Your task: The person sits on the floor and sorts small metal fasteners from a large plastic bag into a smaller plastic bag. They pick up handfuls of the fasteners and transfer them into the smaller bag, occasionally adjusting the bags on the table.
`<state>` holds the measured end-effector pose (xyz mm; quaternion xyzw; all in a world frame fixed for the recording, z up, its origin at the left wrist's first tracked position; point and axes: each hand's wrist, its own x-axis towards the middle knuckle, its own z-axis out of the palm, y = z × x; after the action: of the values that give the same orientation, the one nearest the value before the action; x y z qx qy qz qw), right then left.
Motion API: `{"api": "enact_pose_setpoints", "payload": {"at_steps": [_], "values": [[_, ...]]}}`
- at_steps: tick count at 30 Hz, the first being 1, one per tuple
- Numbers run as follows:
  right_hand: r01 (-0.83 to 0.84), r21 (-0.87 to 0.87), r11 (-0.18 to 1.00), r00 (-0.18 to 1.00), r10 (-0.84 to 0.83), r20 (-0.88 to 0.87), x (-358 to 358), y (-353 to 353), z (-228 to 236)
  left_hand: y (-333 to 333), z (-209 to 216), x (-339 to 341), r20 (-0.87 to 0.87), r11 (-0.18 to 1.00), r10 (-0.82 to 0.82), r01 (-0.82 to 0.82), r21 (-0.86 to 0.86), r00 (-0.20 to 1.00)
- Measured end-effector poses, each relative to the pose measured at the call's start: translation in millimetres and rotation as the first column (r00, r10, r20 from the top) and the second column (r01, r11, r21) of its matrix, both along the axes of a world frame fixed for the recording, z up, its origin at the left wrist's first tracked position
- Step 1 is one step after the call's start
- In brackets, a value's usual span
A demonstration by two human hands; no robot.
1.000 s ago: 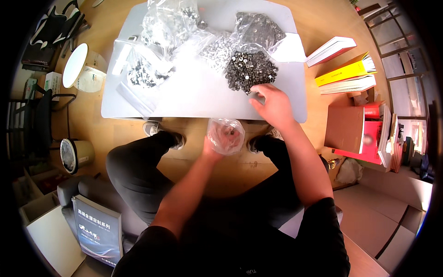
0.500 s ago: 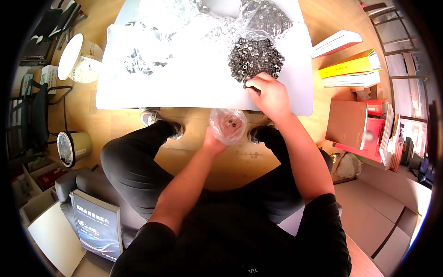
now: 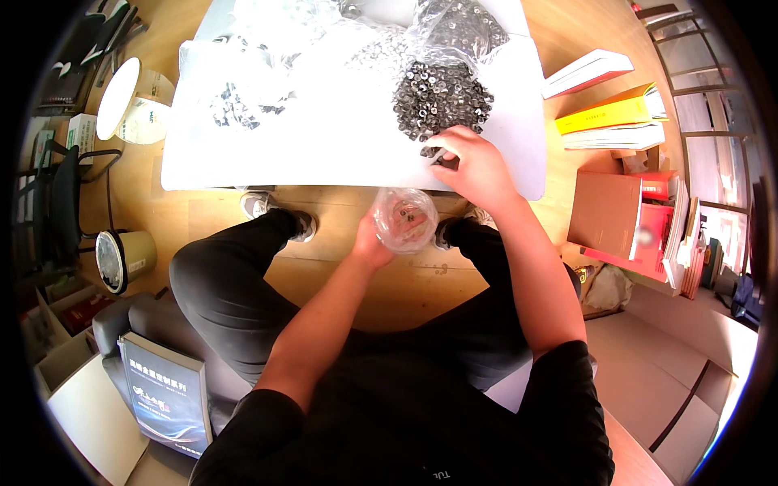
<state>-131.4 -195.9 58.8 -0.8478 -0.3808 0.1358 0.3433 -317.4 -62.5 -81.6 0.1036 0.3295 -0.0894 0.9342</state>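
Observation:
My left hand (image 3: 372, 241) is below the table's near edge, its fingers wrapped round a clear plastic bag (image 3: 415, 199). A few small dark pieces (image 3: 408, 217) show inside the bag, which hides part of the fingers. At the near side of a heap of small dark and silver ring-like metal pieces (image 3: 442, 97), my right hand (image 3: 474, 166) rests over the white table (image 3: 324, 166). Its thumb and fingers are curled together beside a few loose pieces, and whatever lies between the fingertips is too small to make out.
Behind the heap lies a clear bag of similar pieces (image 3: 462, 32). More clear bags and scattered dark pieces (image 3: 235, 105) are on the table's left, washed out by glare. Books (image 3: 608, 206) stand to the right. A bin (image 3: 130, 257) is on the left.
My right hand stays by the heap; its thumb and fingers have shifted slightly among the loose pieces. The bag in my left hand has moved slightly right and its mouth looks rounder.

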Motion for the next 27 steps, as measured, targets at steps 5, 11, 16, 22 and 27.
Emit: {"api": "enact_pose_setpoints", "payload": {"at_steps": [5, 11, 16, 22, 27], "values": [[-0.025, -0.032, 0.999, 0.999, 0.026, 0.046, 2.2, -1.0, -11.7, -2.5, -20.6, -7.1, -0.052, 1.000, -0.030, 0.029, -0.007, 0.998], [-0.053, -0.009, 0.999, 0.995, 0.052, -0.090, 1.7, -7.8, -0.3, -3.3, 0.4, -0.9, 0.015, 0.999, -0.007, 0.006, 0.033, 1.000], [-0.084, -0.018, 0.996, 0.990, 0.081, -0.117, 0.3, -8.5, 4.5, -4.5, 15.1, 4.0, -0.002, 0.999, 0.020, -0.020, 0.031, 1.000], [-0.123, -0.037, 0.992, 0.986, 0.118, -0.118, -2.5, -9.9, 5.4, -3.9, 15.0, 6.2, 0.025, 0.999, 0.035, -0.035, 0.004, 0.999], [-0.187, -0.010, 0.982, 0.953, 0.179, -0.244, -14.8, -8.8, 1.1, -7.8, 13.5, 10.9, 0.012, 0.999, 0.034, -0.034, 0.001, 0.999]]}}
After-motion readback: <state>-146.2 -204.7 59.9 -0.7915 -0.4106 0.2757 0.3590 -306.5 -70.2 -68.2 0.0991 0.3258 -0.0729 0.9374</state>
